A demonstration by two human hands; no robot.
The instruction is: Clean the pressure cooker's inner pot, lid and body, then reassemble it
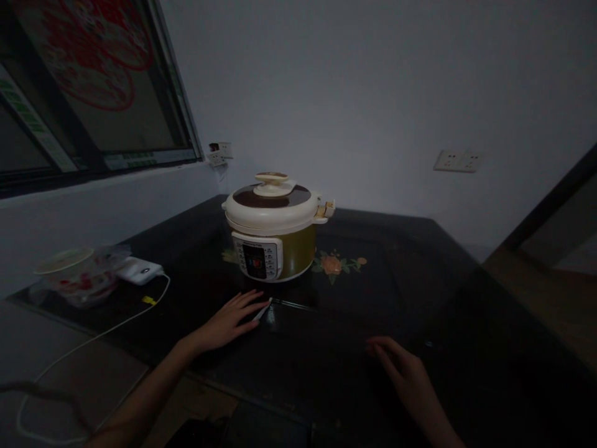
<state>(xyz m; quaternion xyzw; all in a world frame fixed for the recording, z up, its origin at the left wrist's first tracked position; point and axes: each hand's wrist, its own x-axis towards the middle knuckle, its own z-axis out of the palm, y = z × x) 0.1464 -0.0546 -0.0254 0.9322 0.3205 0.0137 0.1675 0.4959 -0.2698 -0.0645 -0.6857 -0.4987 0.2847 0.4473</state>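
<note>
My left hand (231, 320) lies on the dark glossy tabletop with its fingers spread. Between its thumb and forefinger shows a thin white strip (262, 310); whether the fingers press on it I cannot tell. A slim dark shiny bar (296, 305) lies just right of the strip. Behind that hand stands an electric pressure cooker (298, 252), olive green with a cream rim, its lid on and its control panel facing me. Further right, my right hand (401, 367) rests low over the table, fingers curled and tips together. Anything in them is hidden.
At the left are a plastic tub in a clear bag (77, 280) and a white device (138, 270) with a white cable (116, 325) hanging over the table edge. Wall sockets (457, 161) sit behind, and a window (107, 81) is at upper left. A floral print (332, 265) decorates the tabletop (373, 249).
</note>
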